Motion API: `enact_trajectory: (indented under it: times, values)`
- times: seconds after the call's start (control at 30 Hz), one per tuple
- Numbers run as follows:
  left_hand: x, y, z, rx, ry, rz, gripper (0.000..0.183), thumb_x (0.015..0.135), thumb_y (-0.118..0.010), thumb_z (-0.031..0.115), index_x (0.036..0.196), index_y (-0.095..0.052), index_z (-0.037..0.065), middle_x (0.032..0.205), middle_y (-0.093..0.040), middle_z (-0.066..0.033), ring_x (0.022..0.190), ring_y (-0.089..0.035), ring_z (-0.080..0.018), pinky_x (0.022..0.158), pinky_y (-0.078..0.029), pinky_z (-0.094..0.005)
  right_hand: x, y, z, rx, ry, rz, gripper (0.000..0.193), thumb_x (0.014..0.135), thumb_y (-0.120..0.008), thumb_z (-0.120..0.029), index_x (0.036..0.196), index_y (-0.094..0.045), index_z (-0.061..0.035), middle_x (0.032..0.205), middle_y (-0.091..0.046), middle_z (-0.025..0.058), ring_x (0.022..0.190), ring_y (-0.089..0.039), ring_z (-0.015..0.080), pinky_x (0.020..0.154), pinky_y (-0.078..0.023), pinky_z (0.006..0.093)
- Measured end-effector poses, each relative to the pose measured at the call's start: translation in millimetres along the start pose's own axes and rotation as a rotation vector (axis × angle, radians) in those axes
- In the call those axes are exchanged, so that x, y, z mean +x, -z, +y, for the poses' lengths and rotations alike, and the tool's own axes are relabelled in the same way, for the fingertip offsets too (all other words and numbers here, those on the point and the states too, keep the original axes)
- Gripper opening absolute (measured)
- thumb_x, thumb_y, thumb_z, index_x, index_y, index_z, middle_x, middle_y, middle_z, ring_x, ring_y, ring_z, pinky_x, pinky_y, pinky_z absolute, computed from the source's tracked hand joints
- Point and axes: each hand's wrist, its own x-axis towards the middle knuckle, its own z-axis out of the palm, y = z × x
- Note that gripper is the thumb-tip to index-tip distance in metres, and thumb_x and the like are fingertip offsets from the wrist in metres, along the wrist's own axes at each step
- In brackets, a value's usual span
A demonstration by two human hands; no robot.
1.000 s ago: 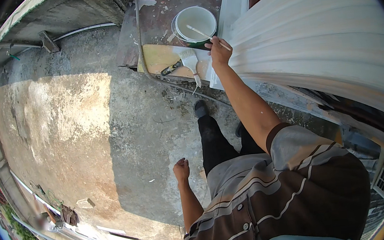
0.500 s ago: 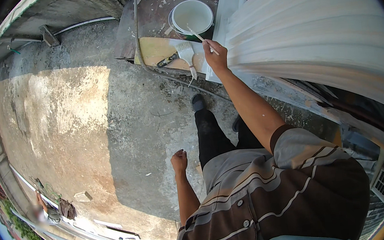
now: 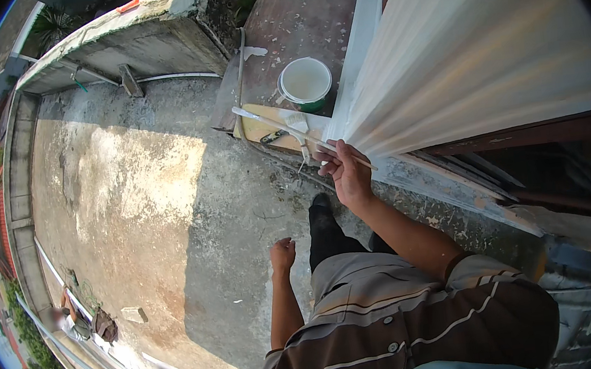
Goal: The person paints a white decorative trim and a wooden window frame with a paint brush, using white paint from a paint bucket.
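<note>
My right hand (image 3: 351,172) is closed around the handle of a slim paintbrush (image 3: 266,121) with whitish bristles, which points up and to the left. Beneath that brush lies a wide white paintbrush (image 3: 296,121), next to a cutter knife (image 3: 273,136) with a black and yellow handle, both on a yellowish board (image 3: 251,125). Just beyond stands a white bucket (image 3: 308,106) with a green lower side and pale liquid inside. My left hand (image 3: 283,254) hangs low beside my leg, its fingers curled in with nothing visible in them.
A large white ridged surface (image 3: 484,46) rises on the right, above a dark opening. A grey hose (image 3: 243,59) runs along the paint-spotted brown ledge (image 3: 319,7). Concrete floor (image 3: 132,225) extends left to a low wall. Another person (image 3: 74,325) is at the far lower left.
My right hand has drawn back from the bucket toward me, and the slim brush's bristle end is now out of the bucket. The view has shifted, showing more of the far wall.
</note>
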Motion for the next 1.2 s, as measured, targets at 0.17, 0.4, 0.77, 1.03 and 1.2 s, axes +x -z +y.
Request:
enact_trajectory:
  times: [0.17,0.4,0.77,1.03,1.2]
  values:
    - [-4,-22,40,0.085,-0.122,-0.023,0.033,0.086,-0.069,0.027,0.107,-0.077,0.004,0.101,-0.075,-0.0204,0.096,-0.073,-0.0368,0.088,-0.057,-0.043,-102,21,-129,-0.426,0.2,-0.399,0.027,0.104,-0.058,-0.016,0.115,-0.068,0.0066,0.099,-0.075,0.0174,0.078,-0.072,0.0182,0.065,-0.059,0.031]
    - [-20,-44,127,0.214,-0.421,0.118,0.027,0.088,-0.068,0.021,0.107,-0.077,0.003,0.101,-0.074,-0.0223,0.093,-0.073,-0.0384,0.085,-0.057,-0.0444,-189,113,-282,-0.58,0.889,-0.42,0.019,0.101,-0.057,-0.007,0.114,-0.061,0.0054,0.11,-0.07,0.0285,0.078,-0.073,0.0271,0.072,-0.063,0.0407]
    - [-73,-11,308,0.025,-0.7,0.442,0.02,0.095,-0.067,0.009,0.112,-0.074,0.001,0.091,-0.073,-0.0126,0.072,-0.071,-0.0182,0.062,-0.057,-0.0293,-193,191,-324,-0.511,1.256,-0.278,0.026,0.102,-0.059,-0.016,0.109,-0.06,0.0088,0.106,-0.069,0.0327,0.08,-0.074,0.0329,0.066,-0.063,0.0422]
    - [-88,17,319,0.041,-0.687,0.52,0.022,0.094,-0.068,0.009,0.113,-0.074,0.001,0.089,-0.073,-0.0112,0.072,-0.07,-0.0175,0.063,-0.057,-0.0293,-167,173,-338,-0.5,1.37,-0.34,0.024,0.101,-0.053,-0.008,0.111,-0.06,0.0128,0.111,-0.068,0.0343,0.086,-0.075,0.0363,0.067,-0.065,0.0398]
    - [-89,22,313,0.072,-0.669,0.521,0.022,0.094,-0.068,0.01,0.114,-0.074,0.001,0.088,-0.073,-0.0108,0.071,-0.069,-0.0174,0.063,-0.057,-0.0294,-158,168,-334,-0.492,1.383,-0.29,0.025,0.102,-0.055,-0.009,0.113,-0.06,0.0126,0.112,-0.068,0.0327,0.09,-0.075,0.0371,0.067,-0.066,0.0384]
